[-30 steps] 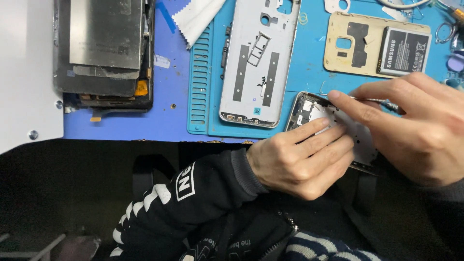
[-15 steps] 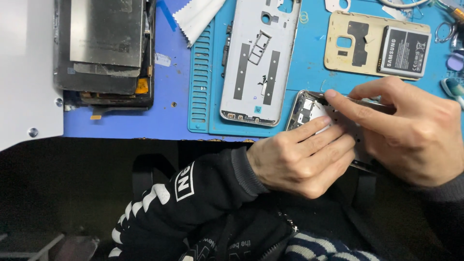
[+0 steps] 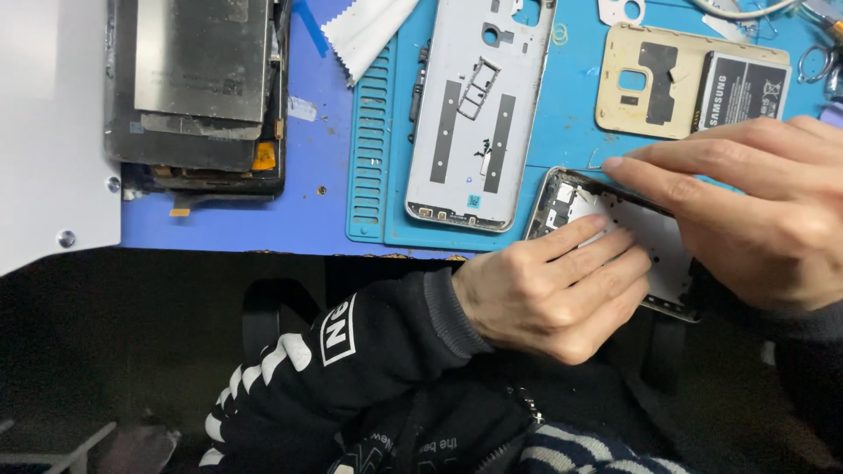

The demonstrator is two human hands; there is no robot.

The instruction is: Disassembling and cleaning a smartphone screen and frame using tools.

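An opened phone (image 3: pixel 575 197) with its inner frame showing lies tilted at the near edge of the blue work mat (image 3: pixel 575 132). My left hand (image 3: pixel 549 294) grips its near side, fingers laid across the frame. My right hand (image 3: pixel 755 206) covers the phone's right half, with the index finger stretched along the top edge toward the upper left corner. Much of the phone is hidden under both hands.
A silver phone back housing (image 3: pixel 479 105) lies left of the phone. A gold back cover (image 3: pixel 650 83) and a grey battery (image 3: pixel 742 88) lie beyond. A dark stack of tablet parts (image 3: pixel 198 96) sits at far left, a white cloth (image 3: pixel 364 26) near it.
My right hand's index finger has slid left along the phone's top edge; the left hand keeps its grip.
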